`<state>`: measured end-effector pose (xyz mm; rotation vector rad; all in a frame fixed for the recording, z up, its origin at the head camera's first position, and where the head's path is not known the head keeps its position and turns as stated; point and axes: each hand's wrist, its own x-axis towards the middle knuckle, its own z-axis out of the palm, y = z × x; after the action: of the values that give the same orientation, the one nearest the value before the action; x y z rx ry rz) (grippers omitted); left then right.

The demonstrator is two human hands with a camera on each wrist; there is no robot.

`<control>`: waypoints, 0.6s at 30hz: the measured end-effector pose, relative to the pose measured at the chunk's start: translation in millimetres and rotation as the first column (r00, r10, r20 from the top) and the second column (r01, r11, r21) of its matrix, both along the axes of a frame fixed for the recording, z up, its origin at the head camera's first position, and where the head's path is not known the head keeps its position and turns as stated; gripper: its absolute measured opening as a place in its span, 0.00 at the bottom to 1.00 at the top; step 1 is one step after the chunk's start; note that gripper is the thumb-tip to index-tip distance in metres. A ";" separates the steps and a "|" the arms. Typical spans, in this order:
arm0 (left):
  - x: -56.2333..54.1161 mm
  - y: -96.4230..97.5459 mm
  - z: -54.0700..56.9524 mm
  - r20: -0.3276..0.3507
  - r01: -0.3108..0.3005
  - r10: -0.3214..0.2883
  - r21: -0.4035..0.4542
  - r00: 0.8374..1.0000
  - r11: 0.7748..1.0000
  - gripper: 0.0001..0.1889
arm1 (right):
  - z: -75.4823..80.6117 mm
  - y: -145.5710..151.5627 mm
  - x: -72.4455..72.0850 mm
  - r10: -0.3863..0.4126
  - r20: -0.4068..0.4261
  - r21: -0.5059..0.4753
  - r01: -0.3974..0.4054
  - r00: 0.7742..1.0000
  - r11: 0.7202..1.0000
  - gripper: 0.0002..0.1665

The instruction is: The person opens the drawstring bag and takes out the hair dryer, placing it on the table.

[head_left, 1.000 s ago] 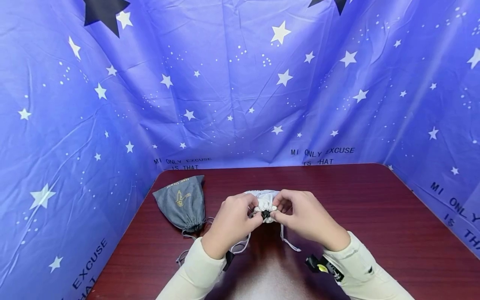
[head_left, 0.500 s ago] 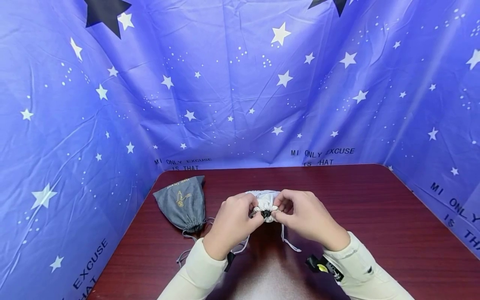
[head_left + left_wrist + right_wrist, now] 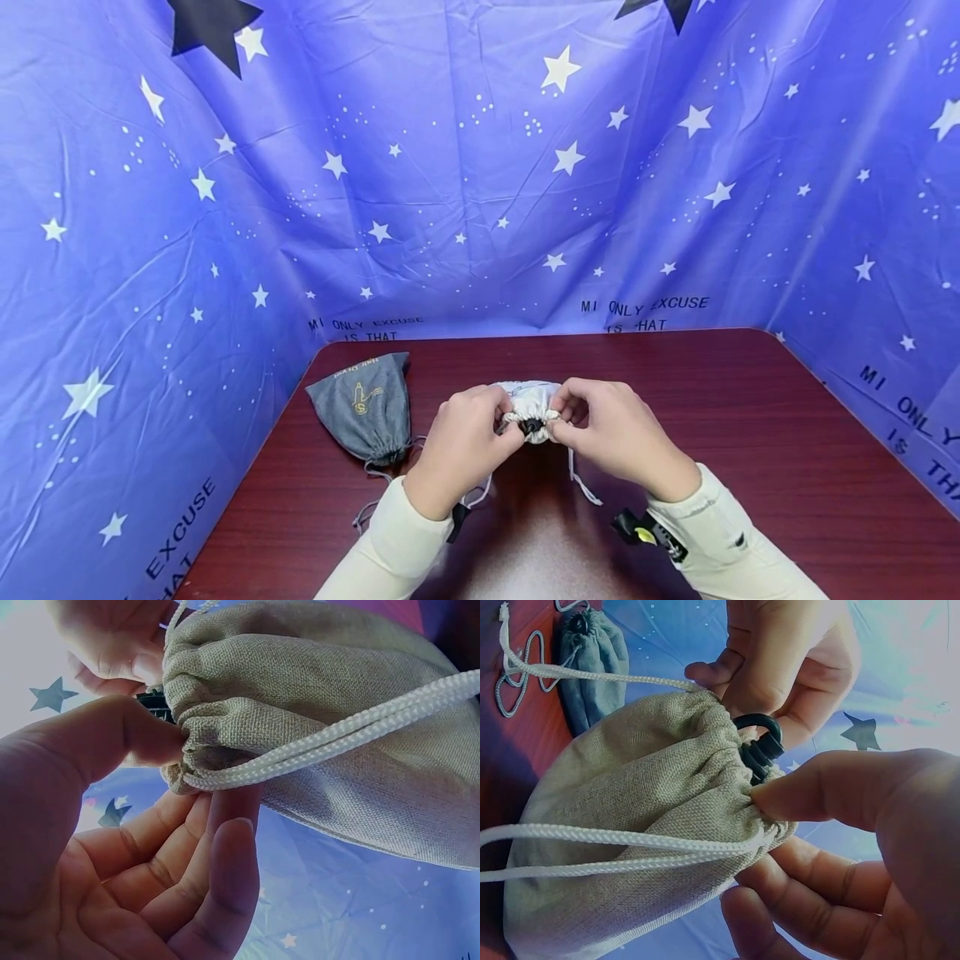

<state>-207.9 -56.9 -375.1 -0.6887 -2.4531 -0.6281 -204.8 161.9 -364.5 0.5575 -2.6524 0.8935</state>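
Note:
A cream drawstring bag (image 3: 531,398) stands on the table between both hands, its gathered mouth towards the person. My left hand (image 3: 474,433) pinches the left side of the rim between thumb and fingers. Opposite it, my right hand (image 3: 611,433) pinches the right side. In the mouth shows a black object with a ring-like loop (image 3: 761,724); the rest of it is hidden inside the bag. White cords (image 3: 337,731) hang from both sides of the gathered rim.
A grey drawstring bag (image 3: 363,404) with yellow print lies at the left of the dark red table (image 3: 697,392). Its grey cords trail towards the left sleeve. A blue curtain with stars (image 3: 465,167) surrounds the table.
Both hands have moved slightly apart, and the mouth of the cream bag has widened a little, showing more of the black object. The grey bag stays where it was.

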 end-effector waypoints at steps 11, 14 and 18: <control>-0.5 -1.7 0.7 0.000 -0.008 0.008 0.011 1.000 1.000 0.08 | 1.7 3.5 -0.4 -0.011 -0.006 0.022 0.011 1.000 1.000 0.10; -1.0 -2.4 1.1 0.002 -0.009 0.009 0.007 1.000 1.000 0.07 | 1.9 4.6 -0.7 -0.011 -0.005 0.027 0.011 1.000 1.000 0.09; -1.3 -4.0 2.2 -0.008 -0.021 0.021 0.004 1.000 1.000 0.07 | 2.4 6.4 -1.5 -0.014 -0.018 0.032 0.014 1.000 0.999 0.09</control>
<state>-209.2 -60.9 -372.8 -0.6620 -2.4481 -0.6205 -206.3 168.3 -362.1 0.5512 -2.6557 0.8386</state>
